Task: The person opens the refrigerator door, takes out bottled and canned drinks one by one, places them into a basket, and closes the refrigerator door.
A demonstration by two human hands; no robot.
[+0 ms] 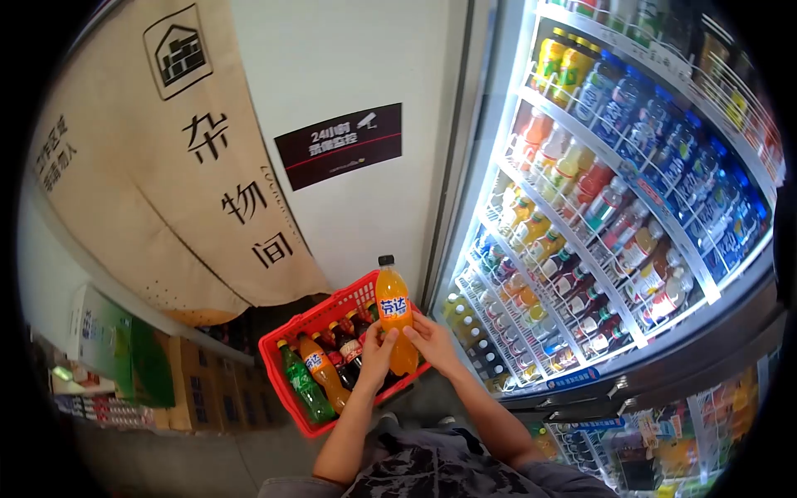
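Both of my hands are around a bottle of orange soda [393,286] with a black cap and a blue-and-white label, held upright in front of me. My left hand [378,350] closes on its lower left side, and my right hand [433,339] grips it from the right. Behind and below the bottle is a red plastic basket [286,330]. In it lie a green soda bottle [304,383], another orange soda bottle [322,372] and several dark bottles [347,344], partly hidden by my left hand and the held bottle.
On the right stands a lit drinks cooler [573,191] with several shelves of bottles. A beige cloth curtain [124,166] hangs at the left beside a white wall panel with a dark sign [339,146]. Cardboard boxes [195,386] and a green carton [137,349] are stacked at the lower left.
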